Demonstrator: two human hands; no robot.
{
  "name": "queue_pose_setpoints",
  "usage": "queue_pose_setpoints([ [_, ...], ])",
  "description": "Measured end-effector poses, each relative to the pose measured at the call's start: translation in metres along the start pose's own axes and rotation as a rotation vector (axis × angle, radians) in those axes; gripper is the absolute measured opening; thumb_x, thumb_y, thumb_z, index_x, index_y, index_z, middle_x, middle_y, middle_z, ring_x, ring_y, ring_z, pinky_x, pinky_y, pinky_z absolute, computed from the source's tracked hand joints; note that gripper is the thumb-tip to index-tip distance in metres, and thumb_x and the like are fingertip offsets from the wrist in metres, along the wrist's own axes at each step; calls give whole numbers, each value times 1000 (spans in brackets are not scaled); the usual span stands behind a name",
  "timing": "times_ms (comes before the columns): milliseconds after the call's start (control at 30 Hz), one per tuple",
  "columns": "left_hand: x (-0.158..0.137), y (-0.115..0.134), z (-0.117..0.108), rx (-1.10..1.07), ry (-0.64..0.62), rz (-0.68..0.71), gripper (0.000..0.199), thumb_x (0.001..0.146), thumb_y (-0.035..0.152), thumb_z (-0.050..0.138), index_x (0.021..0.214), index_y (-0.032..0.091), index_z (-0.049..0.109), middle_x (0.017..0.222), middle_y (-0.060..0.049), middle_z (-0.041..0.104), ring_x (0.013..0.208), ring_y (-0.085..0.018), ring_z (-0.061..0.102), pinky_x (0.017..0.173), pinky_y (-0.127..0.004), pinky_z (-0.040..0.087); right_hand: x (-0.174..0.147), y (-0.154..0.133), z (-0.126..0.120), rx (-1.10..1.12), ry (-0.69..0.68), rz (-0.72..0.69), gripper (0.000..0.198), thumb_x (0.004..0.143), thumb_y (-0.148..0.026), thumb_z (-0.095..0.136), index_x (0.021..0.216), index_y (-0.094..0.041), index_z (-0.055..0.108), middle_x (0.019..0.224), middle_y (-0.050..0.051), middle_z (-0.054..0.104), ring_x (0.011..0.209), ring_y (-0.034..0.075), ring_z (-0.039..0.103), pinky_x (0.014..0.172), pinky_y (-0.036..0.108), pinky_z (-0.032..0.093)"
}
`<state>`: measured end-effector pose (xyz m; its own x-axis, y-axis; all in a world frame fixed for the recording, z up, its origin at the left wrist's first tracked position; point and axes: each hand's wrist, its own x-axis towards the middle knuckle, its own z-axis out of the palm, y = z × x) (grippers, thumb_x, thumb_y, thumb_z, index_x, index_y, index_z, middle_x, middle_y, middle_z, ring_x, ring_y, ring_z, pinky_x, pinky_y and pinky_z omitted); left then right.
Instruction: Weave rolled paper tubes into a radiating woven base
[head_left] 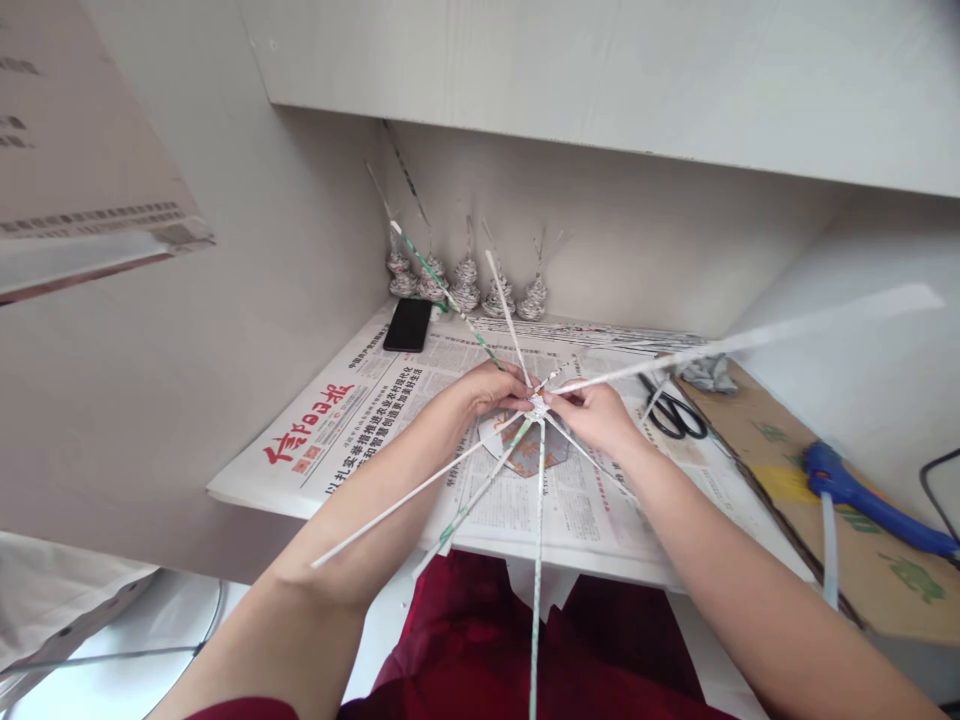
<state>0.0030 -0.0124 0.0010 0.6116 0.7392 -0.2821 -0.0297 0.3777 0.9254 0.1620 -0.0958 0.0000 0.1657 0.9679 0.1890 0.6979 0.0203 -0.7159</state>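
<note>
Rolled paper sticks spread like spokes from a small woven paper centre (538,405) held above the newspaper. My left hand (499,388) pinches the left side of this centre, beside a green-and-white stick (457,305) that points up and away. On the other side, my right hand (596,410) has its thumb and fingers closed on a long white paper strip (720,345), which runs from the centre out to the upper right and blurs at its far end. Under the spokes lies a grey piece with orange print (532,458); the sticks partly hide it.
Newspaper (300,470) covers the shelf. Several gourd-shaped woven paper pieces (465,285) stand along the back wall, near a black phone (407,325). Black-handled scissors (679,415), thin paper sticks (600,335) and a blue glue gun (862,500) on cardboard (892,590) lie rightward.
</note>
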Motion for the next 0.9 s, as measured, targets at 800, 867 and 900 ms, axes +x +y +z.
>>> queue_pose_setpoints([
  [800,-3,-8,7,148,36,107,25,55,1,80,69,10,61,57,2,60,50,-9,59,48,-20,51,15,7,7,470,62,265,19,59,-33,73,63,-19,61,56,-2,62,48,11,53,49,24,43],
  [867,-3,-9,7,165,42,109,22,58,1,77,69,11,61,56,2,60,48,-9,57,45,-18,49,15,0,4,509,75,232,19,56,-29,74,69,-18,66,60,-2,62,51,10,52,48,22,39],
  [900,-3,-9,7,169,39,105,22,59,0,76,70,11,61,57,2,60,48,-8,57,45,-18,48,14,-4,2,565,69,236,21,55,-27,74,72,-18,68,63,-2,63,53,10,52,47,21,37],
])
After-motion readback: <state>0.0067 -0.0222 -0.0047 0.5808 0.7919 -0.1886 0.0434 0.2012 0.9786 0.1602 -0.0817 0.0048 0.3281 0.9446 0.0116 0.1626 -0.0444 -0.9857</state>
